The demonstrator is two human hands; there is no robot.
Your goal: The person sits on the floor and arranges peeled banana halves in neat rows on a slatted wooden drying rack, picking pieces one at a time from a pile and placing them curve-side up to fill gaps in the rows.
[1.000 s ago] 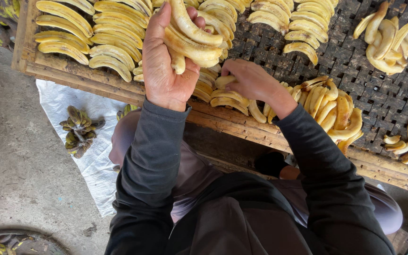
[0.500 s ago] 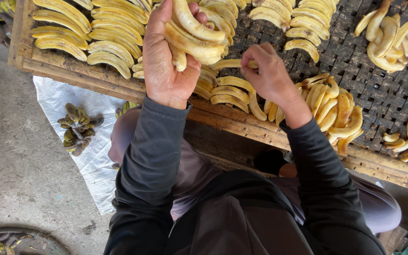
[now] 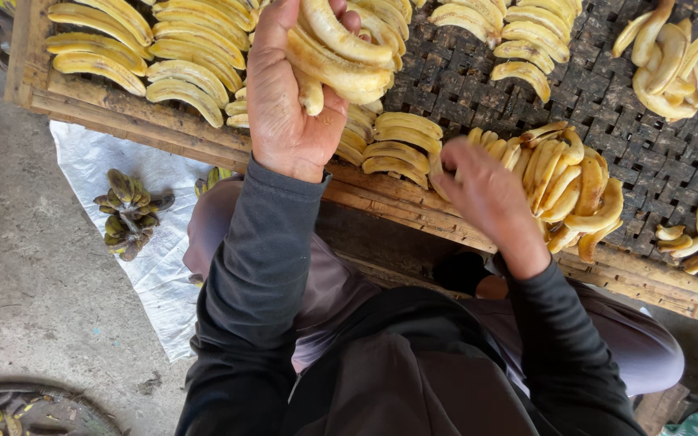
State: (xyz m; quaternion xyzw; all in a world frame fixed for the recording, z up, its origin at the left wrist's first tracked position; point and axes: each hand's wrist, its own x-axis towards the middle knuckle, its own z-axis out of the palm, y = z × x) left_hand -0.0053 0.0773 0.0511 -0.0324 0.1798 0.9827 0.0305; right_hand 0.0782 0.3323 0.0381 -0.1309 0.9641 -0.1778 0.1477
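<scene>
Head view, left hand (image 3: 284, 97) clutching pale-yellow peeled bananas (image 3: 341, 56), right hand (image 3: 482, 194) curled, grip unclear, woven rack (image 3: 607, 121)

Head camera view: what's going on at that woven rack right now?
A person sits at a dark woven drying rack with a wooden frame. The left hand holds a stack of peeled yellow banana slices above the rack. The right hand rests on a loose pile of peeled yellow bananas near the front edge. A dark unpeeled banana bunch lies on a white sheet.
</scene>
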